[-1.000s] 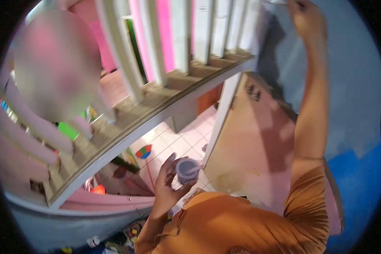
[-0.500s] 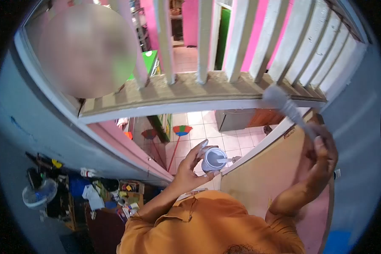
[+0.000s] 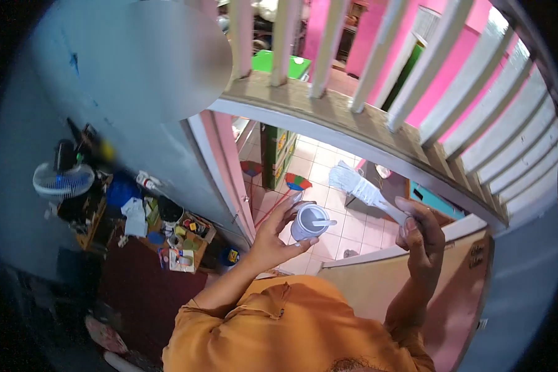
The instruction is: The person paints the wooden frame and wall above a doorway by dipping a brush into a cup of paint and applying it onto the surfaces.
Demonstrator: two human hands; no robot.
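Note:
My left hand [image 3: 271, 240] is wrapped around a small paint can [image 3: 301, 232] in front of my chest. The can is open at the top, with greyish-white paint inside, and a pale stick [image 3: 326, 222] pokes out over its rim. To the right, my right hand [image 3: 421, 239] grips a paintbrush [image 3: 357, 185] by its handle. Its bristles are coated in pale paint and point up and left, above and apart from the can. Paint marks show on the left fingertips.
A doorway with a slatted wooden transom [image 3: 328, 102] lies ahead. An open door [image 3: 446, 282] stands at the right. Through the opening are a broom [image 3: 298, 181] and a tiled floor [image 3: 313, 155]. Low at left are a fan [image 3: 63, 180] and a cluttered table [image 3: 198, 245].
The view has turned, so the doorway sits further right and tilted. My right hand has brought the paintbrush down and left, closer to the can; the left hand still holds the can.

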